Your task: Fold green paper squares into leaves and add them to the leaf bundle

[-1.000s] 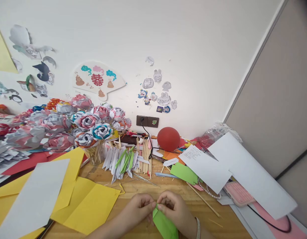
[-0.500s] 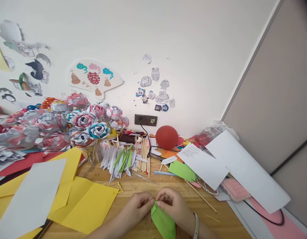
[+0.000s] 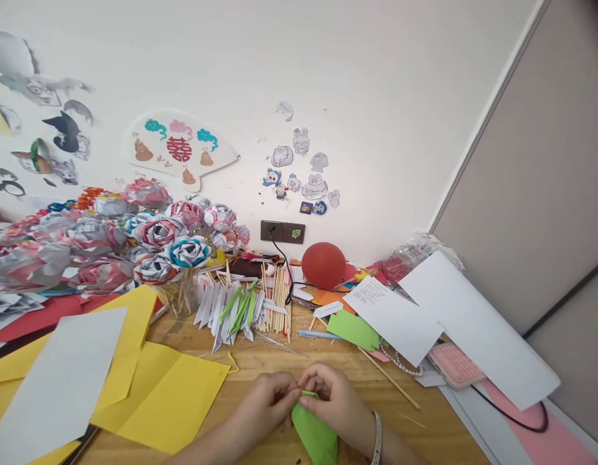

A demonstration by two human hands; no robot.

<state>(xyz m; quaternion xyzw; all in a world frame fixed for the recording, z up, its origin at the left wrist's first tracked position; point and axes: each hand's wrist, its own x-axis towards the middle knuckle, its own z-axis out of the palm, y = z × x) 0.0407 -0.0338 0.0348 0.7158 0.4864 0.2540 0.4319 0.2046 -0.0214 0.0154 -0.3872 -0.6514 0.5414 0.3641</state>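
Observation:
Low in the middle of the view, both my hands pinch the top end of a folded green paper piece (image 3: pixel 314 434) over the wooden desk (image 3: pixel 260 368). My left hand (image 3: pixel 267 400) has its fingers curled, with the fingertips closed on the paper's upper left edge. My right hand (image 3: pixel 335 403), a bracelet on its wrist, grips the same tip from the right. The lower end of the green paper runs out of the bottom of the view.
Yellow paper sheets (image 3: pixel 173 400) and a white sheet (image 3: pixel 61 381) lie at the left. Paper roses (image 3: pixel 158 236), folded leaves and wooden sticks (image 3: pixel 279 300) stand behind. A red ball (image 3: pixel 323 265), green paper (image 3: pixel 354 329), white sheets (image 3: pixel 473 329) and a pink phone (image 3: pixel 456 365) lie at the right.
The view has tilted slightly, so everything sits a little lower left. My fingers have shifted a little on the green paper's tip; the grip is unchanged.

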